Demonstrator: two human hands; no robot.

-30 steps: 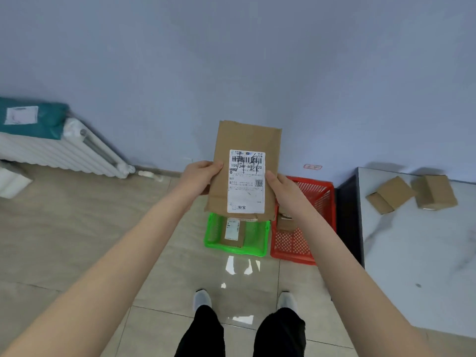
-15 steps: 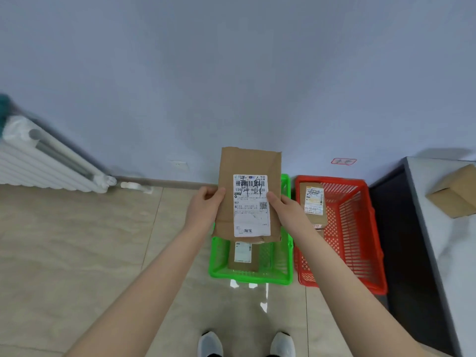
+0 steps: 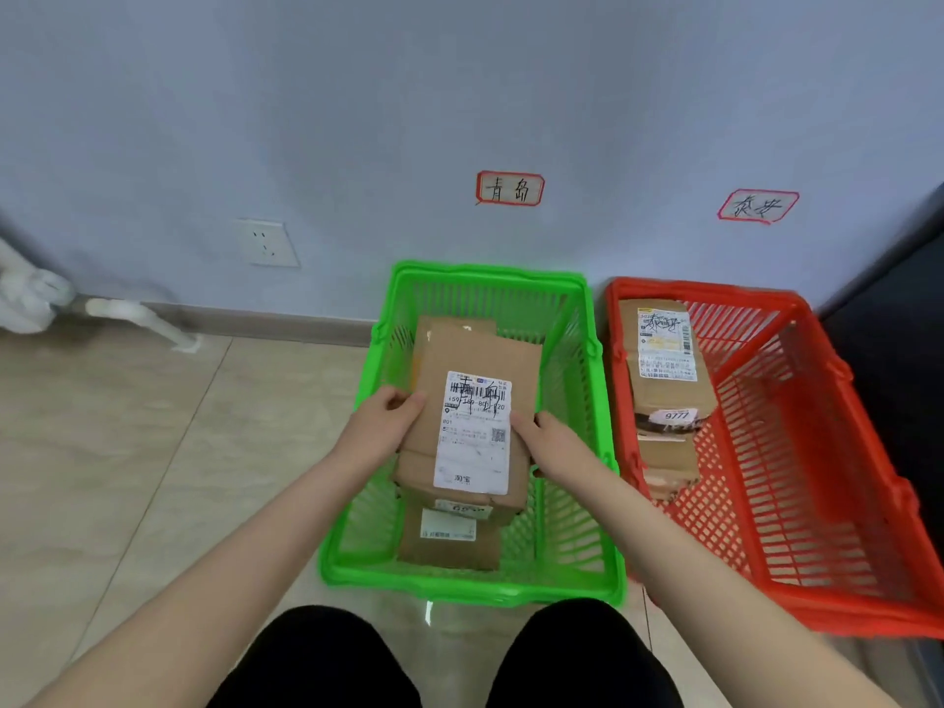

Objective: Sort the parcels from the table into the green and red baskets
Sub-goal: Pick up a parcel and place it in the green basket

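Note:
A flat brown paper parcel (image 3: 480, 360) with a white shipping label is held low inside the green basket (image 3: 352, 574), just above other brown parcels (image 3: 449, 551) lying there. My left hand (image 3: 380, 426) grips its left edge and my right hand (image 3: 549, 442) grips its right edge. The red basket (image 3: 827, 508) stands right beside the green one and holds several brown parcels (image 3: 664, 350) stacked along its left side.
Handwritten signs are stuck on the wall above each basket: one (image 3: 510, 189) over the green, one (image 3: 757, 206) over the red. A wall socket (image 3: 266, 242) and a white pipe (image 3: 138, 319) sit at left. A dark table side (image 3: 899, 319) stands at right. My knees (image 3: 444, 656) are at the bottom.
I have crouched down close to the baskets. The parcel, earlier held up at chest height, has been lowered into the green basket with both hands still on it.

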